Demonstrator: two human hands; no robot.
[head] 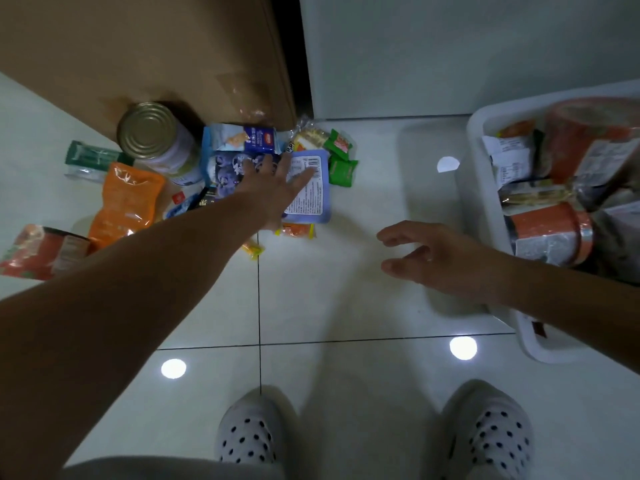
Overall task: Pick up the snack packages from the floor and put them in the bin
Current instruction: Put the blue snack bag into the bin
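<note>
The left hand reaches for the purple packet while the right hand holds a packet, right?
No: the head view shows the right hand empty and open beside the bin. The left hand does reach for the purple packet.

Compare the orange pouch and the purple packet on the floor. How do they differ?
The orange pouch is crinkled and glossy; the purple packet lies flat, showing a barcode label. The left hand spreads its fingers over the purple packet; the orange pouch lies away from that hand. Both lie on the floor, outside the bin.
</note>
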